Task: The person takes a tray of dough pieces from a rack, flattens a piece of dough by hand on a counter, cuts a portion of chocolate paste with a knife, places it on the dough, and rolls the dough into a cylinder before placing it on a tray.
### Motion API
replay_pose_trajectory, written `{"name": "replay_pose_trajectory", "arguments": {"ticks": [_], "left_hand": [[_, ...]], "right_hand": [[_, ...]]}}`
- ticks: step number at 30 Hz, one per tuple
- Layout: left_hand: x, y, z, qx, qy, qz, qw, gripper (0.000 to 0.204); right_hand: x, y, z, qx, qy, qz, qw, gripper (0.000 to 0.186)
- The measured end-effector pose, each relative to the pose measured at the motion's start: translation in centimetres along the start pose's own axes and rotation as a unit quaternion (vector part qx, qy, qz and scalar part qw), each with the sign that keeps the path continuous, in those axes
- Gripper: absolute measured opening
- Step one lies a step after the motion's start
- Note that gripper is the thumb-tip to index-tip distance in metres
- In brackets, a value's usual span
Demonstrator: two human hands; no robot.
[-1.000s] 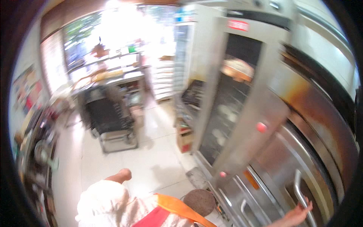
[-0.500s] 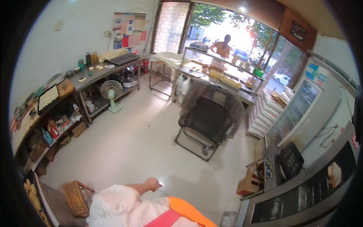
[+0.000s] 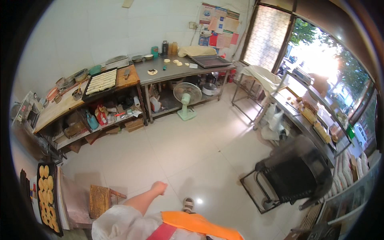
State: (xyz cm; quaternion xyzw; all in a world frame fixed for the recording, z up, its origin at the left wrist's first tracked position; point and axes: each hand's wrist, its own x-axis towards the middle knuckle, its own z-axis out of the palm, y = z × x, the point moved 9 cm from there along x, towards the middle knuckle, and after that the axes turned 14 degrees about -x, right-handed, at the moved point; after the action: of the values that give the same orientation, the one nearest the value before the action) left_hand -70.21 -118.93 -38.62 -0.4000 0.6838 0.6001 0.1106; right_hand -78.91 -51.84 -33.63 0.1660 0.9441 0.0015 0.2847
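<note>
My left hand hangs over the tiled floor, fingers curled and nothing visible in them, with my bare forearm reaching up from a white sleeve. It is nearest a worn wooden stool. At the far left, a black tray of golden baked pieces rests beside a metal surface. My orange-and-red apron and one sandal show at the bottom. Against the wall ahead, a tray of pale dough strips lies on a wooden bench. My right hand is out of sight.
A steel table has a green fan beneath it. A cloth-covered stand adjoins a glass-topped counter by the window. A black folding chair occupies the right foreground, with stacked white sacks behind it.
My view has swung left from the ovens to the left-hand benches. My right hand, earlier gripping an oven handle, has left view. The person at the counter is now mostly indistinct.
</note>
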Motion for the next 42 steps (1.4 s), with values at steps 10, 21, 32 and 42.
{"name": "replay_pose_trajectory", "arguments": {"ticks": [10, 21, 32, 42], "left_hand": [[6.3, -10.9, -26.7, -0.119, 0.194, -0.141, 0.964, 0.027], [21.5, -3.8, -36.9, 0.064, 0.243, -0.247, 0.936, 0.069], [44.7, 28.8, -47.5, -0.243, 0.225, 0.041, 0.943, 0.017], [71.1, 39.1, -49.1, 0.203, -0.011, 0.013, 0.979, 0.016]], "right_hand": [[27.6, -43.1, -22.1, 0.094, 0.094, -0.161, 0.978, 0.035], [2.1, -100.0, -26.7, -0.06, 0.099, -0.666, 0.737, 0.016], [32.6, -95.9, -21.3, -0.481, -0.015, -0.386, 0.787, 0.041], [20.1, -126.5, -35.2, 0.114, -0.025, -0.485, 0.867, 0.015]]}}
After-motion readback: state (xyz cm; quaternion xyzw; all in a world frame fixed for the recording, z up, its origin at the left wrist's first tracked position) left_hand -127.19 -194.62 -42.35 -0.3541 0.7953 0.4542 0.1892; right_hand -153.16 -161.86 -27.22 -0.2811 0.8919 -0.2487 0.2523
